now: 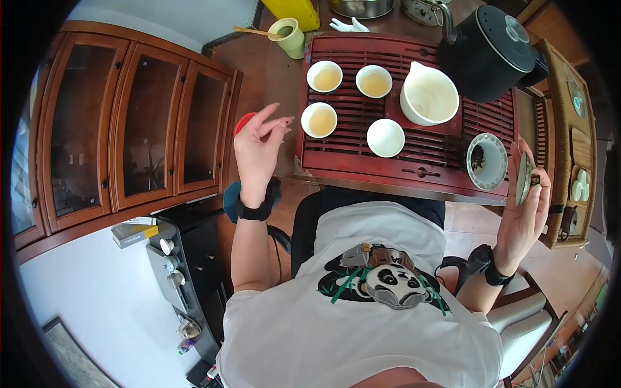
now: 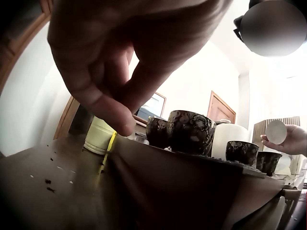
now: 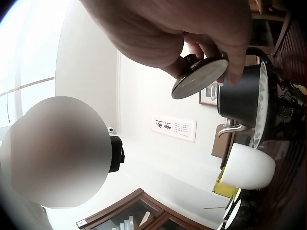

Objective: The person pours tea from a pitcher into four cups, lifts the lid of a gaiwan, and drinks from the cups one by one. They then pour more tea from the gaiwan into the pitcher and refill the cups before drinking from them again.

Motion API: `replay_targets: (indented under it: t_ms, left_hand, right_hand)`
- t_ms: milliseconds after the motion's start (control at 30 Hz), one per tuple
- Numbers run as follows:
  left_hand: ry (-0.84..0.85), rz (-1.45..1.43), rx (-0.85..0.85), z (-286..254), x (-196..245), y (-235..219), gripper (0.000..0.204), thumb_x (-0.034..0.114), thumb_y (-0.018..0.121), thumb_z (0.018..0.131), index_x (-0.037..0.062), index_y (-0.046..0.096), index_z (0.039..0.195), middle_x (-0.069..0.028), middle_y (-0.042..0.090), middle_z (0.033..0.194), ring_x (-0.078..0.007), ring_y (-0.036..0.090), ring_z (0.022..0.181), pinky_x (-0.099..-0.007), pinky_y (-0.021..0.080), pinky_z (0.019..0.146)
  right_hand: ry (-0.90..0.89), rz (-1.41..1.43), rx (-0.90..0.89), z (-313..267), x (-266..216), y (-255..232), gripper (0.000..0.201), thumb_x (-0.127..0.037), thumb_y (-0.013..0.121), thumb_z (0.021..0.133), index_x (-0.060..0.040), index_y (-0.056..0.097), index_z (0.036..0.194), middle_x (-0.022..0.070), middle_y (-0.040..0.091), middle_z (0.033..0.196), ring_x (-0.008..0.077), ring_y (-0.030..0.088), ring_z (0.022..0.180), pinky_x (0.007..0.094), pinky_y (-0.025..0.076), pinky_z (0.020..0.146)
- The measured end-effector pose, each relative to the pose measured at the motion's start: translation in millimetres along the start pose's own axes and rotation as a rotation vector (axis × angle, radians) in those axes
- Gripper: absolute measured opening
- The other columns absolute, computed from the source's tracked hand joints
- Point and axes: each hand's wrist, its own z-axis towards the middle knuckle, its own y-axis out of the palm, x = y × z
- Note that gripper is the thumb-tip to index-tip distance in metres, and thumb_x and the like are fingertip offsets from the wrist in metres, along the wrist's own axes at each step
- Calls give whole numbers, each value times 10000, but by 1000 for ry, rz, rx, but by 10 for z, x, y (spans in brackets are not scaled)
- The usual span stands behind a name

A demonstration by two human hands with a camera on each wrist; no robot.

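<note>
"So, what is the right hand point(image 1: 532, 194) holding?"

"It is pinching the gaiwan lid point(image 1: 522, 179), thumb and fingers clamping firmly on it."

"And where is the lid hovering?"

"It is tilting steeply in the air, near the gaiwan bowl point(image 1: 495, 161) but apart from it. The bowl is standing at the near right corner of the slatted tea tray point(image 1: 362, 169), and dark tea leaves point(image 1: 477, 157) are lying inside."

"How is the left hand point(image 1: 255, 152) faring?"

"It is hanging just beyond the tray's left edge. Thumb and fingers are curving loosely toward each other; I cannot tell whether their tips are touching. A red object point(image 1: 244, 121) is showing behind it, partly hidden."

"What else is the tray bearing?"

"Three teacups point(image 1: 307, 115) are holding pale yellow tea on the left side. A fourth cup point(image 1: 385, 138) is showing its white inside nearer the middle, and a white spouted pitcher point(image 1: 449, 103) is standing behind it."

"And farther out?"

"A black kettle point(image 1: 485, 61) is looming at the far right corner. Beyond the far left corner, a pale green holder point(image 1: 294, 45) is carrying a wooden utensil point(image 1: 254, 31), and a white hand-shaped figurine point(image 1: 349, 26) is lying nearby."
</note>
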Motion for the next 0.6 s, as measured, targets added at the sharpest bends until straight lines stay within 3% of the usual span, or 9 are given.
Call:
replay_targets:
  t_ms: [67,133,167,267,367,433,467,533,600]
  left_hand:
    - [31,43,15,-6,26,16,351,52,694,945,-42,647,1280,-122,776,1089,-108,724,908,-221,532,737]
    - [7,352,71,-37,173,54,223,75,761,898,-17,720,1098,-105,777,933,-81,698,809,-216,515,695]
    - [8,352,70,-31,171,53,223,75,761,898,-17,720,1098,-105,777,933,-81,698,809,-216,515,695]
    - [170,592,130,-17,124,52,180,84,787,841,-2,728,987,-112,720,866,-143,645,706,-274,517,659]
    - [130,436,107,-20,74,56,235,53,759,854,5,733,1082,-83,699,862,-158,593,665,-288,513,652]
    - [237,371,66,-30,86,47,403,2,690,889,35,673,1290,-125,736,996,-181,685,798,-284,545,753]
    - [237,371,65,-13,57,55,403,2,690,889,35,673,1290,-125,736,996,-181,685,798,-284,545,753]
    - [431,313,52,29,-28,76,536,-65,576,944,49,536,1467,-168,734,1174,-214,728,1013,-292,549,906]
    - [349,177,10,17,17,77,528,-88,521,969,24,502,1485,-174,716,1233,-218,700,1108,-307,534,971]
  right_hand:
    - [2,-6,3,-2,-4,8,229,-163,395,1113,-55,529,1264,353,406,1526,413,396,1468,522,309,1234]
    - [-6,10,-10,2,1,10,232,-165,394,1114,-50,525,1266,357,402,1525,412,397,1468,518,310,1236]
    - [-7,10,-8,0,-3,12,232,-165,394,1114,-50,525,1266,357,402,1525,412,397,1468,518,310,1236]
    - [17,9,10,-6,-6,6,244,-224,444,1109,-34,515,1245,335,402,1536,417,375,1478,524,291,1248]
    - [-4,23,-13,2,8,-1,234,-166,396,1114,-42,524,1266,370,396,1522,417,391,1470,517,310,1235]
    - [-3,19,-6,4,3,8,237,-164,394,1114,-39,522,1270,372,395,1521,421,390,1469,518,310,1235]
    - [-3,19,-5,5,0,10,237,-164,394,1114,-39,522,1270,372,395,1521,421,390,1469,518,310,1235]
    - [-2,9,5,4,-2,16,239,-163,392,1115,-35,521,1270,374,393,1521,421,390,1469,518,311,1234]
    - [-3,13,1,4,7,13,239,-163,391,1115,-35,521,1269,374,394,1520,421,391,1469,518,312,1234]
